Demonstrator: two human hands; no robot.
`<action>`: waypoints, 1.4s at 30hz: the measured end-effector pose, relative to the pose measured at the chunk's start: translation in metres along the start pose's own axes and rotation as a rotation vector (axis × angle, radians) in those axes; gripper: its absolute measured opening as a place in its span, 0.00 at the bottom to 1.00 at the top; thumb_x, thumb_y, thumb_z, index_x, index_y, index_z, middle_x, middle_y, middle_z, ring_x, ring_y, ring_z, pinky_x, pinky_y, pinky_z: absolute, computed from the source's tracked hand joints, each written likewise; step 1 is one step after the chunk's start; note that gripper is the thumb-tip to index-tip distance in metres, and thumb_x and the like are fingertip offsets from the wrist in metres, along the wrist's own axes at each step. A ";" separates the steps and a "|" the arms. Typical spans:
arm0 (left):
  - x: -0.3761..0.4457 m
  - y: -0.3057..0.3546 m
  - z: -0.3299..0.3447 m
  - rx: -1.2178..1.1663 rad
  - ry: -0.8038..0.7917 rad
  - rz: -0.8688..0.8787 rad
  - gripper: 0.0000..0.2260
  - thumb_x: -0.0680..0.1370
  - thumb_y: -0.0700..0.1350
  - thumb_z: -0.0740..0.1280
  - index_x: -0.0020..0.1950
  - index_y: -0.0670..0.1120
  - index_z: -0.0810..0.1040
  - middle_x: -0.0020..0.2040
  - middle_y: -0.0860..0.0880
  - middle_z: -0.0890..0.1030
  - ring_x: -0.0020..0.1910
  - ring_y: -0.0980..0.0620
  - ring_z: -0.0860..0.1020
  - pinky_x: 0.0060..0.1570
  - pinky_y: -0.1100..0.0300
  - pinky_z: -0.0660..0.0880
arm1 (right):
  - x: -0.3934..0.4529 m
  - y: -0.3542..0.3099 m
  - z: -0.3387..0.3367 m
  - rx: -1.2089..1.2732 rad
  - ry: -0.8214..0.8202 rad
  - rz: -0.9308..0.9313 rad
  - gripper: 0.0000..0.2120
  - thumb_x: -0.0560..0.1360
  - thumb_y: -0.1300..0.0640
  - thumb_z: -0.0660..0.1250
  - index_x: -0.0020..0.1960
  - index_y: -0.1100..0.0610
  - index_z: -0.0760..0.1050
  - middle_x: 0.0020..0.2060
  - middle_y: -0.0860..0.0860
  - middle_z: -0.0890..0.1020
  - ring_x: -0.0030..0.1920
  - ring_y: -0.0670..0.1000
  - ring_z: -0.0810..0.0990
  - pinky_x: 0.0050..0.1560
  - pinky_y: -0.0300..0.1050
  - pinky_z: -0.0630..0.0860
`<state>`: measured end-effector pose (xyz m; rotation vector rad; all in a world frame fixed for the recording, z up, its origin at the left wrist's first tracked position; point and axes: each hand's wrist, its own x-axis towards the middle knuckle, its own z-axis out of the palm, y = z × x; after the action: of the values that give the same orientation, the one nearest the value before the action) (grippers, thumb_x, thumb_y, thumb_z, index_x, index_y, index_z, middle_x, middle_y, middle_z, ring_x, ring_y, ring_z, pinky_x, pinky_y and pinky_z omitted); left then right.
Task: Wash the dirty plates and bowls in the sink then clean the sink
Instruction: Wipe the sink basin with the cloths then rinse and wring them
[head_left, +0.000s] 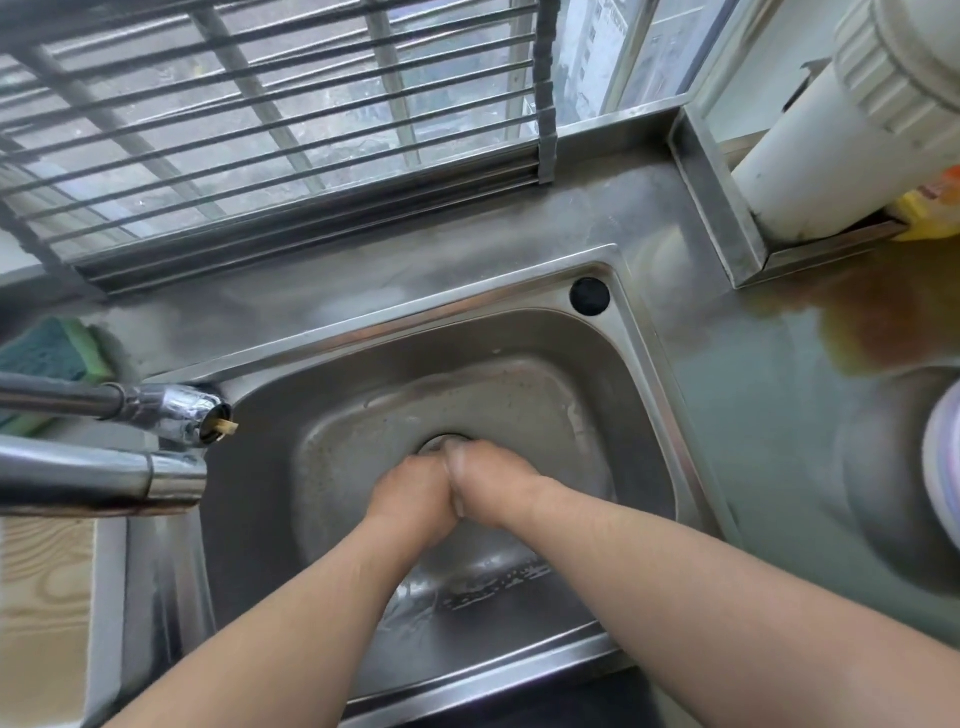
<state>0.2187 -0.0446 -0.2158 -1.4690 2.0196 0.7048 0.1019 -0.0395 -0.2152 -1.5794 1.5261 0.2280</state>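
**Inspector:** Presently, both hands sit low in the sink (644, 395), pressed side by side over the drain (435, 443). The left hand (410, 493) and right hand (493, 486) touch along their inner edges, fingers pointing away from the person toward the window.

**Assistant:** What are they holding?

**Inspector:** I cannot tell. The fingers curve down out of sight at the drain rim; whether they pinch a strainer or merely press the basin floor is hidden. Nothing shows between or under them.

**Assistant:** And the dishes?

**Inspector:** No plates or bowls lie in the basin. A pale rounded edge at the far right of the counter may be crockery, but it is blurred. My judgement: washing is done and the sink itself is now the job.

**Assistant:** Which relation governs the next move?

**Inspector:** The drain lies directly beyond the fingertips, on the line between both forearms, so neither hand is nearer. The sponge (49, 353) rests on the ledge well to the left, behind the faucet (171, 410); the left hand would reach it more easily.
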 end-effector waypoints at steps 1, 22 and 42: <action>0.001 0.000 -0.001 0.015 -0.026 0.031 0.14 0.80 0.46 0.65 0.64 0.49 0.81 0.60 0.46 0.85 0.59 0.42 0.84 0.51 0.53 0.78 | -0.001 0.000 0.001 -0.023 0.001 -0.004 0.22 0.77 0.61 0.68 0.71 0.56 0.73 0.63 0.58 0.83 0.63 0.61 0.83 0.60 0.51 0.78; -0.031 -0.024 0.003 -0.408 0.137 0.120 0.30 0.75 0.39 0.69 0.76 0.48 0.66 0.67 0.42 0.75 0.61 0.40 0.78 0.56 0.52 0.76 | -0.009 -0.006 -0.030 0.322 -0.361 0.171 0.03 0.77 0.57 0.66 0.44 0.54 0.75 0.34 0.54 0.79 0.30 0.54 0.75 0.31 0.41 0.68; -0.008 -0.013 -0.034 0.371 0.209 0.202 0.10 0.78 0.53 0.70 0.58 0.54 0.81 0.50 0.53 0.86 0.49 0.46 0.86 0.41 0.58 0.74 | -0.001 -0.004 -0.022 0.333 -0.372 0.063 0.06 0.73 0.61 0.65 0.38 0.56 0.73 0.30 0.53 0.77 0.28 0.53 0.71 0.27 0.42 0.66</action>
<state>0.2292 -0.0658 -0.1872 -1.1727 2.3285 0.2363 0.0955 -0.0545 -0.1999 -1.1538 1.2492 0.2706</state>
